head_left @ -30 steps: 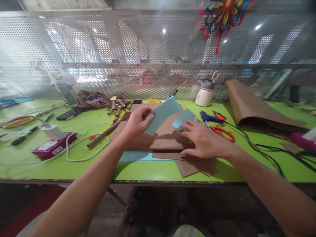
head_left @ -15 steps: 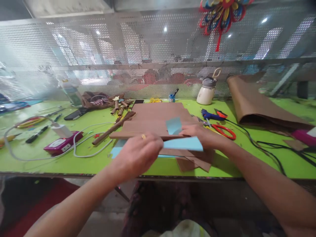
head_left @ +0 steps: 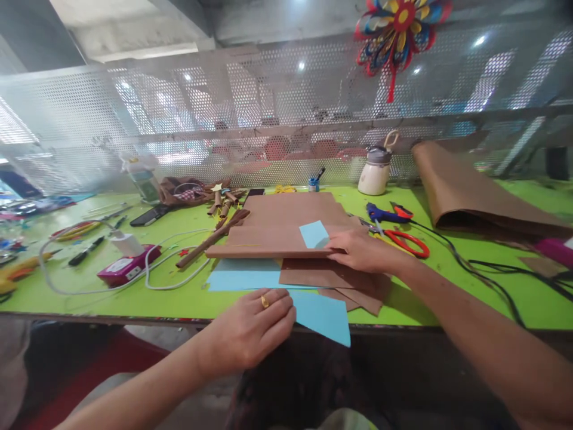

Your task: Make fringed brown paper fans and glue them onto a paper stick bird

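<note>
Left hand pinches blue paper sheet (overhanging worktop edge). Right hand lies open, flat on brown card stack, beside small blue piece.

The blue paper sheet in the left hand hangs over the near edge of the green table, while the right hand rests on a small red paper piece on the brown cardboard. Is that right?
Not quite. In the head view the small paper piece under the right hand is light blue, not red. The rest holds: the left hand holds a blue paper sheet over the green table edge, and the piece lies on brown cardboard.
</note>
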Demonstrator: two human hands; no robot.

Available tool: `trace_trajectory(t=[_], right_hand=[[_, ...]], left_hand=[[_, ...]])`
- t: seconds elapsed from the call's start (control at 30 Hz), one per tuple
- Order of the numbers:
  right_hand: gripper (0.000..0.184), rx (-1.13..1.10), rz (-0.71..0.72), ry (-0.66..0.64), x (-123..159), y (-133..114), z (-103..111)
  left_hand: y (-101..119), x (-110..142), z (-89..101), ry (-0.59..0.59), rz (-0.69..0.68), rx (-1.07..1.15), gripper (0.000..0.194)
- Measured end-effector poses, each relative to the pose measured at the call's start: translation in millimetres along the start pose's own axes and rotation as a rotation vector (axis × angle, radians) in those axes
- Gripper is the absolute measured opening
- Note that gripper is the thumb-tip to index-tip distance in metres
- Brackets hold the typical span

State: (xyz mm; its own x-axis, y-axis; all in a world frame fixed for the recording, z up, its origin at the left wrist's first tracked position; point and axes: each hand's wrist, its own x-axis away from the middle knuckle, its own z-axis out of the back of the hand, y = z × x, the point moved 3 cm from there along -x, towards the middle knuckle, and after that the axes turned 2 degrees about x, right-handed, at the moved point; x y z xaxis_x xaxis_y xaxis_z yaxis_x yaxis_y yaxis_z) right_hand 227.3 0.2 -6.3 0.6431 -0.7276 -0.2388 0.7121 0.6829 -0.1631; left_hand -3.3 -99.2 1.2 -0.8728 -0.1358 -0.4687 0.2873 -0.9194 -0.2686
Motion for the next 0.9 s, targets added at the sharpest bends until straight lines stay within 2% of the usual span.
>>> trace_trajectory(t=[0.13, 0.2, 0.37, 0.47, 0.6, 0.77, 0.9], right_hand=[[0.02, 0.005, -0.012, 0.01, -0.8, 0.4, 0.6], [0.021, 0.004, -0.019, 0.019, -1.3, 1.2, 2.1], [0.021, 0.009, -0.048, 0.048, -2.2, 2.6, 3.6], [0.021, 0.04, -0.024, 0.032, -2.1, 0.6, 1.7], [0.02, 0.064, -0.004, 0.023, -0.8, -1.7, 0.8], [0.019, 0.042, 0.001, 0.0, 1.7, -5.3, -0.3], [0.017, 0.069, 0.022, -0.069, 4.0, -11.9, -1.6]], left_hand=[[-3.5, -0.1, 3.2, 0.139, 0.041, -0.028, 0.027], [-8.5, -5.2, -2.2, 0.159, 0.085, -0.062, 0.026], [-23.7, -26.2, -28.2, -0.05, 0.067, -0.17, 0.021], [-33.2, -35.1, -39.2, -0.118, 0.11, -0.262, 0.018], [-32.9, -38.9, -53.9, -0.23, 0.142, -0.268, 0.014], [-32.0, -34.2, -63.4, -0.291, 0.292, -0.234, 0.013], [-29.9, -23.3, -52.8, -0.258, 0.368, -0.114, 0.022]])
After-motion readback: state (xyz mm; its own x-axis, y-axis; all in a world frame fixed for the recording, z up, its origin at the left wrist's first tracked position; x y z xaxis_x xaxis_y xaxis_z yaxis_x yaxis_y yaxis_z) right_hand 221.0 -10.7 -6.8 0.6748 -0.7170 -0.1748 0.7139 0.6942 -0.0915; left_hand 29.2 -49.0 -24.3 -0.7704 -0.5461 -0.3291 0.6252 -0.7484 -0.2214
